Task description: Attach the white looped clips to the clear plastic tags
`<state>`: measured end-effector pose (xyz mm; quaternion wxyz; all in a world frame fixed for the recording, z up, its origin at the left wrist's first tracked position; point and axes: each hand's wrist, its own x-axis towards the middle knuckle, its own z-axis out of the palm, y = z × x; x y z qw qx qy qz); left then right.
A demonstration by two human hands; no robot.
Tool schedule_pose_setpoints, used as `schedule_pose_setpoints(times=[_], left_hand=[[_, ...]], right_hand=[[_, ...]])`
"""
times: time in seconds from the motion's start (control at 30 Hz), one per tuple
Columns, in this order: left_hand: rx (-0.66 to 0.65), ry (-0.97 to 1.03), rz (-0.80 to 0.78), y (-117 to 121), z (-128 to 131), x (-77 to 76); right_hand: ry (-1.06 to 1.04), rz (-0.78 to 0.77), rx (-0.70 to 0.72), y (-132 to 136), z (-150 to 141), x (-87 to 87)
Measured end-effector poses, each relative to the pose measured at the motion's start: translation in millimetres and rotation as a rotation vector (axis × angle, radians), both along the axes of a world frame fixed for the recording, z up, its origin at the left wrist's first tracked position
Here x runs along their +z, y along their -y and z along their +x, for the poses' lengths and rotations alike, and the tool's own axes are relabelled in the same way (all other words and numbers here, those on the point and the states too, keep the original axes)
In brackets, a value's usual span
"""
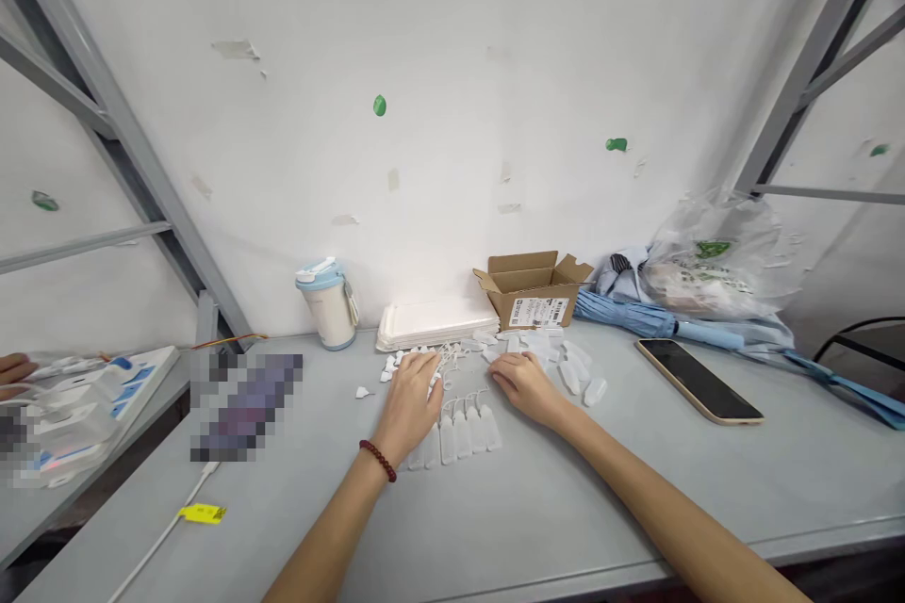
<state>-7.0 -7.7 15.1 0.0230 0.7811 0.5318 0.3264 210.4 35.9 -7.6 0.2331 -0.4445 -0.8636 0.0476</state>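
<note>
My left hand, with a dark red bead bracelet at its wrist, lies palm down over a scatter of small white plugs. Its fingers stretch forward, and the tips touch or hover among the plugs. Opposite it, my right hand rests with loosely bent fingers beside several translucent white plastic sleeves. White looped cords lie between the hands. Nearer me, a row of white tag-like sleeves with cords is laid side by side, its left end partly behind my left hand.
Behind the parts stand a stack of white trays and an open cardboard box. A cup is at left, a phone, blue umbrella and plastic bag at right. Another person's hand shows far left near a power strip.
</note>
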Motion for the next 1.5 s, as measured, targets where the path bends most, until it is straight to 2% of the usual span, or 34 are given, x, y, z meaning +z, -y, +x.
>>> schedule_pose_setpoints(times=[0.23,0.4,0.57,0.9,1.33,1.5], left_hand=[[-0.049,-0.013,0.004,1,2,0.6],[-0.051,-0.015,-0.006,2,3,-0.1],[-0.072,-0.016,-0.021,4,5,1.4],[-0.125,0.025,-0.009,6,10,-2.3],[-0.281,0.033,-0.013,12,16,1.6],[-0.292,0.033,-0.033,12,17,1.3]], right_hand=[[-0.200,-0.122,0.001,4,-2,2.4],[-0.179,-0.096,-0.070,5,-2,0.2],[-0.143,-0.178,-0.057,7,-1,2.2],[-0.538,-0.200,0.098,18,-8,3.9],[-0.500,-0.148,0.136,22,-12,4.2],[-0.476,-0.125,0.137,24,-14,5.4]])
